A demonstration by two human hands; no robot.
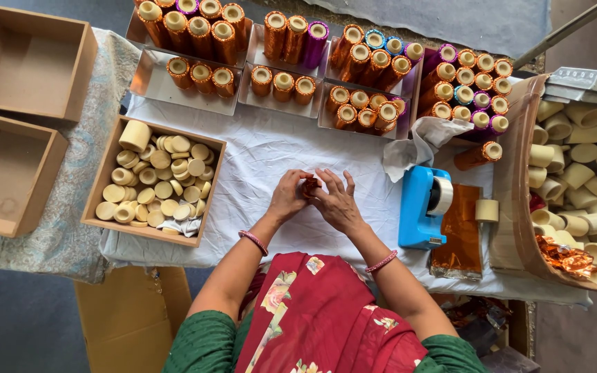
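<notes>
At centre frame, the left hand [289, 198] and right hand [338, 202] both pinch a small copper-foil-wrapped piece [310, 186] held between their fingertips above the white cloth [257, 155], its long axis unclear.

A bare stretch of white cloth [264, 155] lies open around and beyond the two hands [316, 197], which meet at the near middle. To the left, a wooden box of pale discs [153, 181] blocks the way. At the far edge stand metal trays of foil-wrapped rolls [271, 76]. To the right sit a blue tape dispenser [423, 207] and a crumpled cloth [419, 141].
</notes>
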